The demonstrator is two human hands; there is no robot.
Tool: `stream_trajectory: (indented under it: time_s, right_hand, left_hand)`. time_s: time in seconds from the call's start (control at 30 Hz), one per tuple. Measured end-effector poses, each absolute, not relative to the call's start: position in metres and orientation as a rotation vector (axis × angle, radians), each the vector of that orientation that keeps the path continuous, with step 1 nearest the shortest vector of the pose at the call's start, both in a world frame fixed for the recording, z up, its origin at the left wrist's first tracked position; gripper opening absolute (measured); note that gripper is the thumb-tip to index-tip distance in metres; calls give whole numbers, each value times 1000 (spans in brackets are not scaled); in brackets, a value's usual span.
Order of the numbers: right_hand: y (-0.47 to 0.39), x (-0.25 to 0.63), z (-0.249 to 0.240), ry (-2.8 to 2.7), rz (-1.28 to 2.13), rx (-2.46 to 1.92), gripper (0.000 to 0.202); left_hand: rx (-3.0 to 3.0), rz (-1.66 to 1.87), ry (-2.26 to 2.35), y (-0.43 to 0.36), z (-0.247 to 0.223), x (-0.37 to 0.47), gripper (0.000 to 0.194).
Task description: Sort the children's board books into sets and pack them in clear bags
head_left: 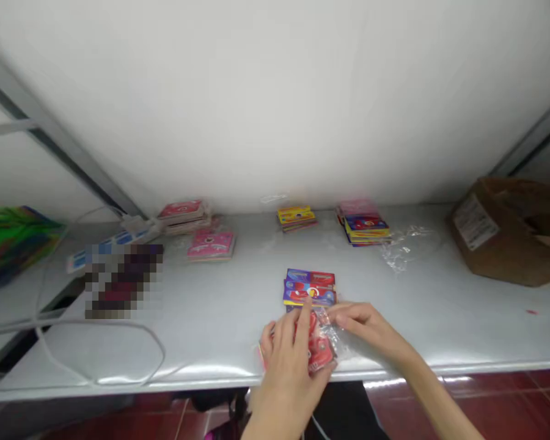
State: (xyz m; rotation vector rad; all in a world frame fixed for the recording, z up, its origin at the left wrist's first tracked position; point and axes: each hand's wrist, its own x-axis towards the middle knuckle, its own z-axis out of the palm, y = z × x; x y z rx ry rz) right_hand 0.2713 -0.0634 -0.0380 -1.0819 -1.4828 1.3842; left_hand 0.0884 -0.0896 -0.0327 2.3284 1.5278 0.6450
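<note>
My left hand [286,360] is wrapped over a stack of red cards [319,353] at the table's front edge, one finger stretched over its top. Clear plastic wrapping [327,324] lies at the right side of this stack. The fingers of my right hand [364,324] are pinched together at that wrapping. Just behind my left fingertips lie blue, red and yellow cards [309,286], flat on the table and partly covered by the hand.
Card stacks stand along the wall: red [182,211], pink [211,244], yellow [296,215] and blue-yellow [367,227]. Loose clear plastic [396,253] lies beside the last. An open cardboard box [508,232] is at right. A white cable [158,342] and power strip [105,245] are at left.
</note>
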Motion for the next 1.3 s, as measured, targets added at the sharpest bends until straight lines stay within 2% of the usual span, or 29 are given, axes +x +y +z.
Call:
stream_trajectory:
  time_s: [0.17, 0.33, 0.77, 1.1, 1.3]
  right_hand:
    - [-62, 276, -48, -1289, 1168, -1190, 34]
    - [-54, 280, -63, -918, 980, -1338, 39]
    - [-48, 274, -60, -981, 993, -1433, 39]
    - [-49, 276, -59, -828, 1064, -1289, 37]
    - [-46, 272, -57, -810, 1044, -1306, 43]
  left_hand:
    - [2282, 555, 1468, -85, -30, 83, 87]
    - [2242, 550, 1455, -75, -19, 72, 98]
    - [2278, 479, 1332, -55, -19, 62, 91]
    - [2253, 395, 1239, -69, -14, 75, 92]
    - [2289, 484, 1397, -57, -9, 69, 87]
